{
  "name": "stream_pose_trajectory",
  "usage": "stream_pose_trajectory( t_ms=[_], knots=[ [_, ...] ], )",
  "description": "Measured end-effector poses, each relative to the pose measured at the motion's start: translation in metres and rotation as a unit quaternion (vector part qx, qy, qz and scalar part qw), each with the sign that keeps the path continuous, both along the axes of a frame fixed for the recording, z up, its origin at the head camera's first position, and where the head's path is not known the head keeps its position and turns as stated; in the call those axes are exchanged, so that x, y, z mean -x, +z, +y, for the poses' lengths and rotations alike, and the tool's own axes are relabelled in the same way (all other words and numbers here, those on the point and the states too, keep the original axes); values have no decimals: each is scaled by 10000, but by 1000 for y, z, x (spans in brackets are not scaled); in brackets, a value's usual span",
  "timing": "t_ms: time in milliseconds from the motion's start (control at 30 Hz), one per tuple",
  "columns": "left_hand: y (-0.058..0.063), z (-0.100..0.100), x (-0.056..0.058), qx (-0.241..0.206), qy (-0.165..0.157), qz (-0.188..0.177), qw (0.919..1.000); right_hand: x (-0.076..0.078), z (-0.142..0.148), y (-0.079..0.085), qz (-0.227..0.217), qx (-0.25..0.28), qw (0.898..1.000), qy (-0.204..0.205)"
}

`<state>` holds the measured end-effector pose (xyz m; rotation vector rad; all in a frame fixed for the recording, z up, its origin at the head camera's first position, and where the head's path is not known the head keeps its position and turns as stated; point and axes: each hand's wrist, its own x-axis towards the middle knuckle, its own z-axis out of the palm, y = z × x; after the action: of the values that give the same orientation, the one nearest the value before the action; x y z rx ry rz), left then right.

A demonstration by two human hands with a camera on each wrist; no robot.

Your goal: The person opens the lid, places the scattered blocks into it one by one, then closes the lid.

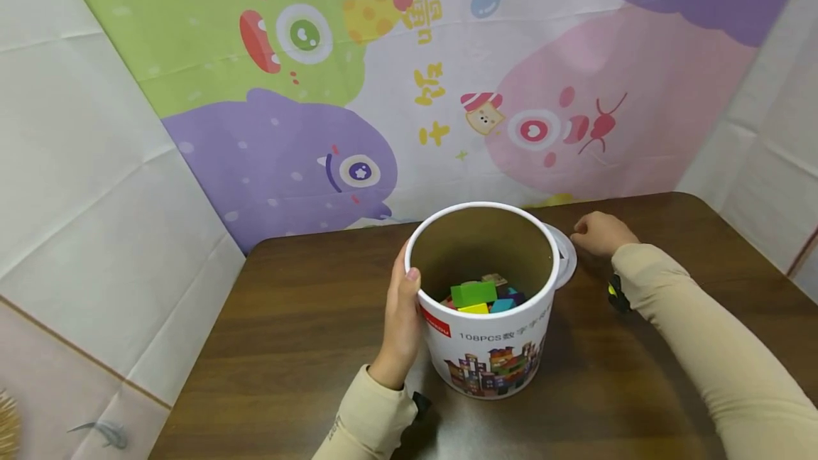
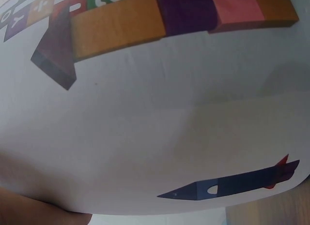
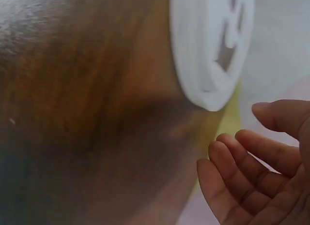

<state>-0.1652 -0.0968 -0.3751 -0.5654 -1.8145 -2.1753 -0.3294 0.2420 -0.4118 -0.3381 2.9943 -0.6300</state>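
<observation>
A white bucket point(image 1: 492, 346) with printed building-block pictures stands on the brown table, its mouth uncovered. Wooden blocks point(image 1: 473, 294) in green, yellow, blue and other colours lie in its bottom. My left hand point(image 1: 400, 311) holds the bucket's left side, thumb at the rim; its other fingers are mostly hidden. In the left wrist view the bucket's printed wall point(image 2: 145, 123) fills most of the picture. Right of the bucket is a white round lid point(image 1: 565, 261) with cut-outs, partly hidden behind it. My right hand point(image 3: 261, 172), fingers loosely bent and holding nothing, is just beside the lid.
The brown wooden table point(image 1: 307, 318) has rounded back corners. Behind it hangs a cloth point(image 1: 434, 183) printed with cartoon monsters. Pale wall sheets stand at the left point(image 1: 115, 183) and the right point(image 1: 767, 169).
</observation>
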Motion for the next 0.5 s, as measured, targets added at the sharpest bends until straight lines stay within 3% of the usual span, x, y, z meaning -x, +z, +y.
stream_pose_trajectory(
  t_ms=[233,500],
  knots=[
    [0,0,-1,-37,-3,-94,9999,2,2,-22,-228,-108,9992,-304],
    [0,0,1,-56,-27,-8,10000,1,-4,-27,-97,-81,9984,-546]
  ],
)
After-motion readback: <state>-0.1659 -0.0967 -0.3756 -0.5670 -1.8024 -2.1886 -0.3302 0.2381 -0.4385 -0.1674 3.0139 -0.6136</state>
